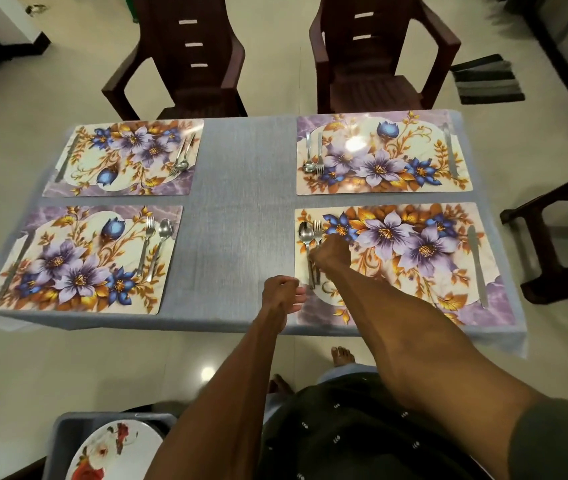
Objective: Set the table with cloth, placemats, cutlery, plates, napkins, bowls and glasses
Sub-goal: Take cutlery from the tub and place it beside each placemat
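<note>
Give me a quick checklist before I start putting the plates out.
1. Cloth spread over the table: ok.
2. Four placemats laid, near right placemat included: ok.
3. A knife, fork and spoon on every mat: ok.
4. Near right fork and spoon straightened: cannot tell, right hand is on their handles.
5. Left hand free: ok.
6. Plates within reach, in the bin below: ok.

Matt grey woven cloth [241,202], glossy placemats [383,157], shiny metal cutlery [305,233]

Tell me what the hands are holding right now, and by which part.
The right hand pinches the silver metal fork and spoon at their handles. The left hand is curled, holding nothing.
</note>
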